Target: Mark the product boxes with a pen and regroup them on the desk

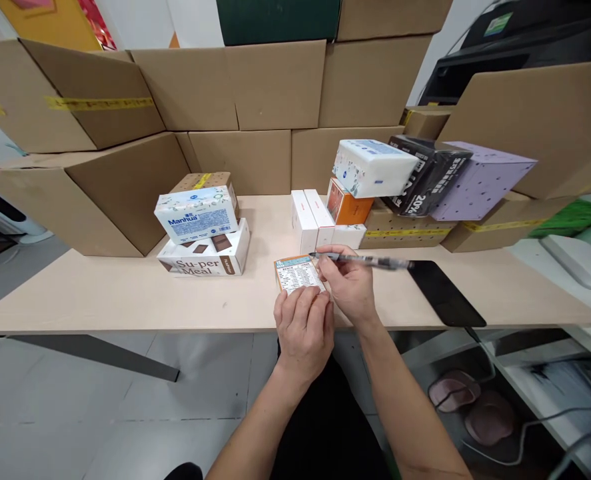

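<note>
My right hand point(350, 283) grips a pen point(365, 258) with a grey, dark-printed barrel. The pen lies slanted, its dark tip at the top right corner of a small orange-edged printed card point(298, 272). Rows of small text and a blue band at the top show on the card's face; whether it has thickness like a box I cannot tell. Over the card's near part rests my left hand point(305, 323), fingers curled together and holding it against the table. The left thumb is mostly hidden. Both hands are close together at the table's front edge.
On the left, a tissue pack point(198, 213) lies on a Su-per Meal box point(208, 257). White boxes point(308, 220), an orange box point(348, 203) and a lilac box point(482, 180) are stacked behind and right. A black phone point(445, 293) lies right. Cardboard walls point(245, 160) enclose the table point(100, 300).
</note>
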Available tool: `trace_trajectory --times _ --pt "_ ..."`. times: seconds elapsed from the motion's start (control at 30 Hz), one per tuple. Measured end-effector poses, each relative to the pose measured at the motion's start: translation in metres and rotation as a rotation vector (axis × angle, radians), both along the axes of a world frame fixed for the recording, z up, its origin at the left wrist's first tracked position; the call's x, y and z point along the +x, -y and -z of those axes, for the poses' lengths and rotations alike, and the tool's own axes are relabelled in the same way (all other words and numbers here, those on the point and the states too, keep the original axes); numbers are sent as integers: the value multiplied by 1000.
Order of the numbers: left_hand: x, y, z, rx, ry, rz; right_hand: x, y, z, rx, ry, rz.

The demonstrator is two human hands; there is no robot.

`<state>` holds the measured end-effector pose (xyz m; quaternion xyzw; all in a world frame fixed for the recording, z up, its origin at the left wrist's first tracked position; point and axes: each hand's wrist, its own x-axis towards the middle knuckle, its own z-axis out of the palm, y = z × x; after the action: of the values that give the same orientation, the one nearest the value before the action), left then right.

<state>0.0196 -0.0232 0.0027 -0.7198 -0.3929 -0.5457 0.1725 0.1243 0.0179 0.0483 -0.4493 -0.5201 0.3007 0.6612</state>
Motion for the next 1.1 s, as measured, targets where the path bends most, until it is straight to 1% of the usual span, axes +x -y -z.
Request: trace_trajectory --times 0.1,0.17,0.27,0.4,0.5,0.83,1.1 --pt "0 -2 2 6 4 11 -4 -6 -3 43 19 6" --pt "-1 -3 3 24 8 22 -6 -12 -4 57 72 0" --pt "-2 -6 5 40 15 31 -7 -18 -3 19 173 -43" --pt "-3 -7 7 48 45 73 -7 -17 0 -6 269 -60" --pt "-3 -8 8 47 63 89 -7 -14 -2 -3 341 -50" --pt "-3 -7 7 45 56 77 -7 -13 -8 -17 423 -43" --pt "-3 -7 6 42 65 76 -7 -12 -12 -30 444 -64"
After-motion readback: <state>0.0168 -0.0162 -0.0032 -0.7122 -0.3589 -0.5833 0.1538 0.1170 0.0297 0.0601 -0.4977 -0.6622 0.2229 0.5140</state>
